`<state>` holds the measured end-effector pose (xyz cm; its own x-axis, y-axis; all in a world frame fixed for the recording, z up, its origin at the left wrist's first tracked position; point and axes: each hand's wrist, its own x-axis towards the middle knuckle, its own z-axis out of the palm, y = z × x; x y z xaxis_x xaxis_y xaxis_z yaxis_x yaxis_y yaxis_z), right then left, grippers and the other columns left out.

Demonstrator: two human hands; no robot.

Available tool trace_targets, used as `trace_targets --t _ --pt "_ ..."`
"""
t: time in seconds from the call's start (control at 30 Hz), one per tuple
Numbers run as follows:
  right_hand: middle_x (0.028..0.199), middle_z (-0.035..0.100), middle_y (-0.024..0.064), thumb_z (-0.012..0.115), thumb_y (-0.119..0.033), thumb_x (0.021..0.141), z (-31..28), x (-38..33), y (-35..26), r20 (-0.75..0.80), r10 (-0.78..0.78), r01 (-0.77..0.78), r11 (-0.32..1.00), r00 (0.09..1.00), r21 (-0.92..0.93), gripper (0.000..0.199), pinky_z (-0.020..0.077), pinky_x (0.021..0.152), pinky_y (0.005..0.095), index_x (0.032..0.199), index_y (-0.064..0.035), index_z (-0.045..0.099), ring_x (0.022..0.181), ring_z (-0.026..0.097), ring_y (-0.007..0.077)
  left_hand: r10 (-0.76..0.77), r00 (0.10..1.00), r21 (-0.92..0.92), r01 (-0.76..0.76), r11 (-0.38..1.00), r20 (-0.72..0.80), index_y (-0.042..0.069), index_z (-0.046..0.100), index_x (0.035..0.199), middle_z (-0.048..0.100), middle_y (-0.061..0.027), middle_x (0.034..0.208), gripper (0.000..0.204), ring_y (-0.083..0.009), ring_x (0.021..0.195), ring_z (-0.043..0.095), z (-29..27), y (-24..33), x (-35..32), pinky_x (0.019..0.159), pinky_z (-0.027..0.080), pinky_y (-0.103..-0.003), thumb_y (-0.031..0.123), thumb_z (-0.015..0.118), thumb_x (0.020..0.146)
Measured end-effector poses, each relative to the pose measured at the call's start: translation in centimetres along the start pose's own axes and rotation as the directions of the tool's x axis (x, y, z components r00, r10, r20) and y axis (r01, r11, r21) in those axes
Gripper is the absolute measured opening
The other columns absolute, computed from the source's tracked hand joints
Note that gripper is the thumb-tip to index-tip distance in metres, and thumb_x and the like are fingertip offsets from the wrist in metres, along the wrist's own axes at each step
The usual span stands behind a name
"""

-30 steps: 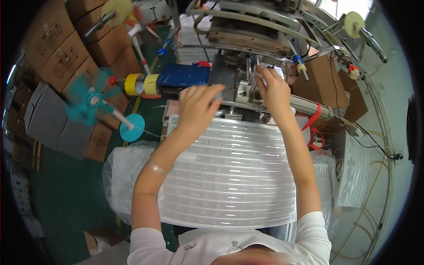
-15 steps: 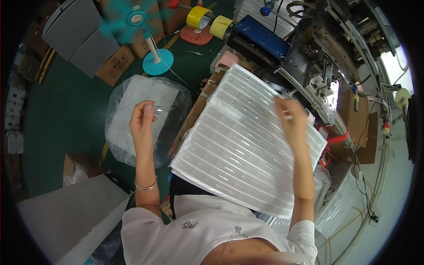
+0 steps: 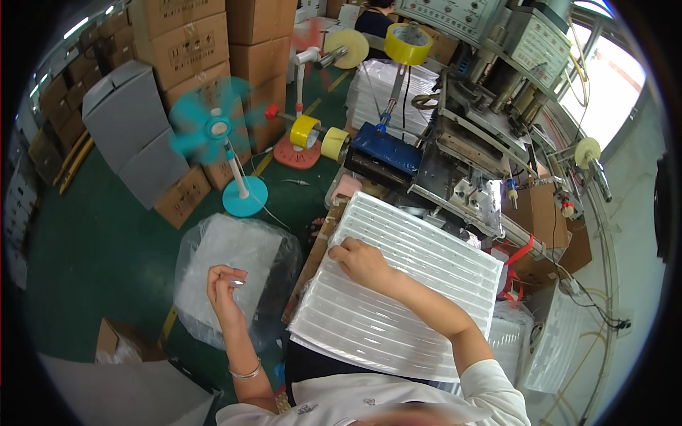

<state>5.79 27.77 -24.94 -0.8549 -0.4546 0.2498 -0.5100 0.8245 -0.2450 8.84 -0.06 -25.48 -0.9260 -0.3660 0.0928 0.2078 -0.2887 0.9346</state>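
Note:
A stack of ribbed, clear-white plastic trays (image 3: 408, 326) lies in front of me, with small pieces in its far rows. My right hand (image 3: 361, 261) reaches across to the trays' left side, its fingers closed and bent down at a row. Whatever those fingers pinch is hidden under them. Left of the trays, my left hand (image 3: 226, 285) is raised with its fingers curled around a small shiny piece (image 3: 237, 283), too small to name. Below that hand, a clear plastic bag (image 3: 284, 266) surrounds a white block-like stack.
Beyond the trays stands a metal press machine (image 3: 490, 135) with a blue roller unit (image 3: 387, 150). Yellow tape rolls (image 3: 305, 133) hang on a rod at its left. A turning teal fan (image 3: 219, 128), grey boxes (image 3: 128, 106) and stacked cartons (image 3: 188, 50) stand far left. One person (image 3: 375, 23) sits behind.
My right hand has moved from the trays' right side to their left side, fingers now down on a row. My left hand stays raised beside the trays. The view has tilted up.

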Motion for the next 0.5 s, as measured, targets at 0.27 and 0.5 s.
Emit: trace_targets --t 0.27,0.5 --pt "0.09 0.055 0.0103 0.062 -0.009 0.074 -6.2 0.1 1.3 -0.189 0.198 -0.037 0.779 0.962 0.626 0.026 0.0517 0.07 0.0338 0.099 -0.0064 0.055 0.08 0.058 0.0235 0.208 0.892 0.082 -0.261 0.962 0.402 0.0 0.053 0.082 0.061 -0.0106 0.084 0.011 -0.0184 0.08 0.057 11.1 2.6 1.5 0.078 0.044 -0.03 -0.001 0.044 0.076" --pt "0.102 0.06 0.0057 0.059 -0.013 0.086 -11.6 -6.4 8.0 -0.204 0.462 -0.175 0.653 0.863 0.736 0.017 0.049 0.068 0.0273 0.099 -0.0034 0.056 0.089 0.057 0.0151 0.088 0.539 0.405 -0.721 0.563 0.837 0.001 0.058 0.089 0.06 -0.0123 0.088 0.017 -0.0308 0.078 0.059 19.7 -0.1 0.1 0.069 0.048 -0.037 0.0 0.051 0.074"
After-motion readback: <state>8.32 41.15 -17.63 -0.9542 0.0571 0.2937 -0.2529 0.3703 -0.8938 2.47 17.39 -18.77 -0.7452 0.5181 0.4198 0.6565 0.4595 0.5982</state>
